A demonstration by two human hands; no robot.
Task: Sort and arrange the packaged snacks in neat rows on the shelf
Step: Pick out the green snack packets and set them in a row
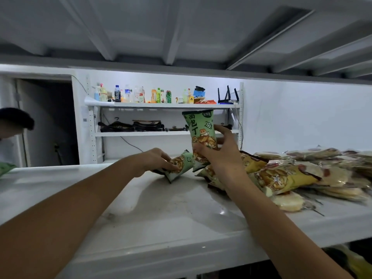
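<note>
The right hand (221, 152) holds a green bag (201, 133) upright above the shelf (141, 208), lifted clear of the heap, probably so it can be set on end beside its match. The thumb presses the bag's lower front and the fingers (220, 128) curl round its right edge and back; it is a narrow, closed grip on the lower half, with the top free and leaning a little to the left. The left hand (159, 160) reaches to a second green bag (180, 166), which lies tilted on the shelf just left of the first. Its fingers (171, 165) curl over the near end and pinch it, seemingly to steady or raise it so that the two green bags can start a row. To the right the yellow bags (281, 178) lie flat and overlapping, touching a loose pile (338, 170) of clear-wrapped snacks, all unsorted. That fits taking one colour at a time and moving it left onto the bare part of the shelf. Another green pack (6, 168) shows at the far left edge. Beyond, well apart, a rack (167, 105) carries bottles (128, 95).
</note>
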